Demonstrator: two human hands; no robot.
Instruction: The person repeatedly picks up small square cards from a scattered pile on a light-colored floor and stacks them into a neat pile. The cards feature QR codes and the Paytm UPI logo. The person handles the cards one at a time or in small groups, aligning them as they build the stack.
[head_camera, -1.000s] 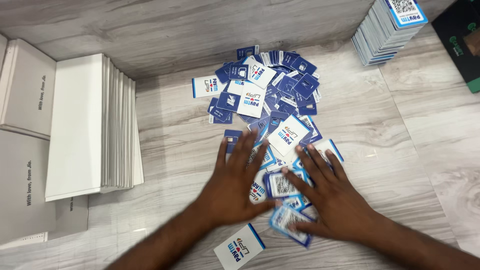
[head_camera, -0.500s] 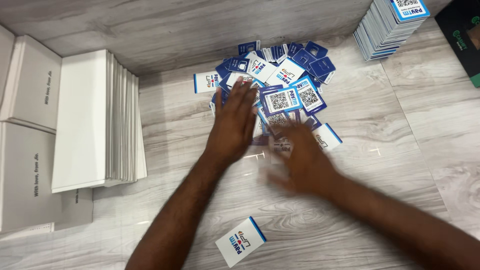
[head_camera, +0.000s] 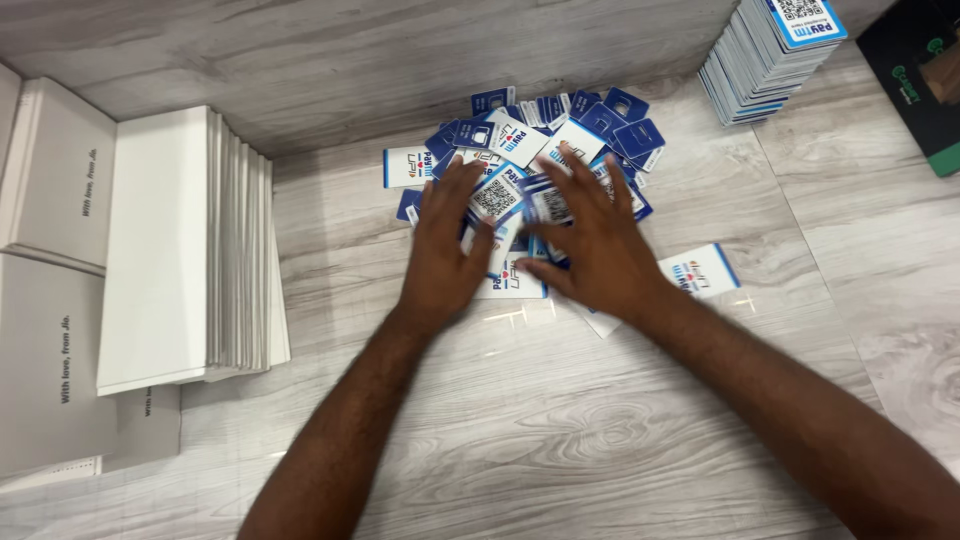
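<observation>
Left hand (head_camera: 445, 255) flat, fingers spread, right hand (head_camera: 590, 245) flat, fingers spread, both pressing on pile of blue-and-white cards (head_camera: 530, 150), one loose card (head_camera: 700, 270) beside right wrist, gray wood floor (head_camera: 560, 430)

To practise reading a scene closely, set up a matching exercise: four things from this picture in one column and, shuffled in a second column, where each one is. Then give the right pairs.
Things
1. loose pile of cards
2. neat card stack
3. row of white boxes
4. single card

Places
A. far right corner, leaning in a tall stack
B. standing side by side at the left
C. under both flat hands, left hand and right hand, against the far wall
D. lying alone just right of the right hand

Pairs: 1-C, 2-A, 3-B, 4-D
</observation>
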